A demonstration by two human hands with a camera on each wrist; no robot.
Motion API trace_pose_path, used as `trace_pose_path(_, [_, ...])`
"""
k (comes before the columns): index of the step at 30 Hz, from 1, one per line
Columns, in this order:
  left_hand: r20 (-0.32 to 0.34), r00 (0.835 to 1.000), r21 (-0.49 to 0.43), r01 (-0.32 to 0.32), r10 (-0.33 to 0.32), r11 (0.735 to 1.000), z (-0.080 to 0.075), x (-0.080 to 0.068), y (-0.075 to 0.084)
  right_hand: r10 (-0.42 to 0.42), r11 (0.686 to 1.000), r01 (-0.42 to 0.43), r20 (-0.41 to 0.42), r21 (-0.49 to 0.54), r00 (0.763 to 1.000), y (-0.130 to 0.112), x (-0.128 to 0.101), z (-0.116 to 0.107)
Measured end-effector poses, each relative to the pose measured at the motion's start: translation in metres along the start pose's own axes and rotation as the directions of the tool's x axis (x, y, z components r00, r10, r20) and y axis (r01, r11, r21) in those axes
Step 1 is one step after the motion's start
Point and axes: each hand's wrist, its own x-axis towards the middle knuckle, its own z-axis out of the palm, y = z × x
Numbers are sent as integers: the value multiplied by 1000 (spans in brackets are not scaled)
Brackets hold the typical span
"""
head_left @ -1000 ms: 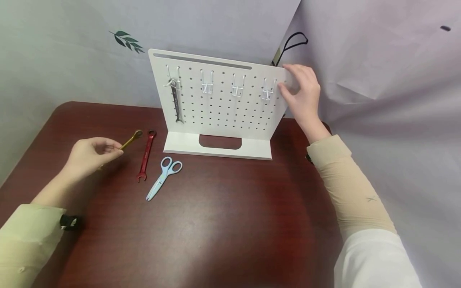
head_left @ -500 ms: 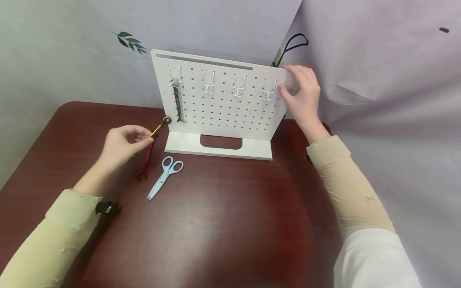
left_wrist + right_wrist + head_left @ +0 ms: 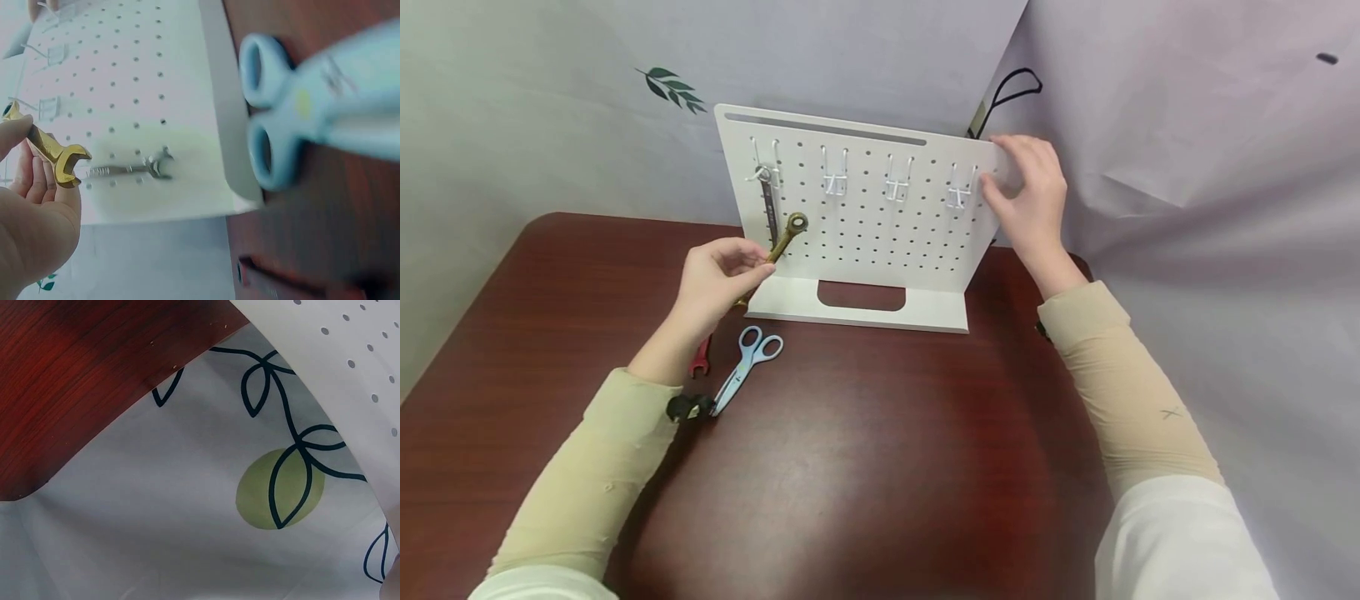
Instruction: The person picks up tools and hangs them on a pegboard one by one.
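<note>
- Dark red wooden tabletop (image 3: 865,467), hemmed in by pale cloth drapes with a leaf print; black cord loop behind the board's upper right corner.
- On it, upright: white pegboard (image 3: 880,233) on its own foot, four wire hooks across the top row. Leftmost hook carries a dark wrench (image 3: 767,212); empty hook (image 3: 833,183) next to it, two more empty further right.
- Left hand (image 3: 718,279): fingers pinched round the shank of a gold wrench (image 3: 782,242), ring end raised, just in front of the board's lower left, below the hooks.
- Right hand (image 3: 1030,196): fingers curled over the board's upper right edge, steadying it.
- Step in hand, by the look of it: carrying the gold wrench up to hang.
- Next move calls for lifting the ring end higher and threading it over a free hook without nudging the hung wrench.
- Flat on the tabletop near the left forearm: red wrench (image 3: 698,360), mostly hidden, and blue scissors (image 3: 747,360).
</note>
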Motion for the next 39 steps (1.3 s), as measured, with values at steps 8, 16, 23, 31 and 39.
trace_pose_path(8, [-29,999,-144,-24,20,989,21,9,9,-7,1000,7,11,-7,1000,0,0,-1])
trace_pose_path(16, [-39,999,-274,4,-15,962,37,19,13,-6,1000,6,2,-5,1000,1,-1,0])
trace_pose_path(23, [-32,999,-291,23,-34,957,45,24,9,-1,1000,1,-4,0,1000,2,-1,1])
trace_pose_path(31, [-31,998,-335,38,-52,941,54,22,10,29,999,-28,-18,19,999,1,-1,0])
trace_pose_path(39, [-36,996,-341,64,-80,938,58,24,9,30,999,-29,-33,22,999,2,0,0])
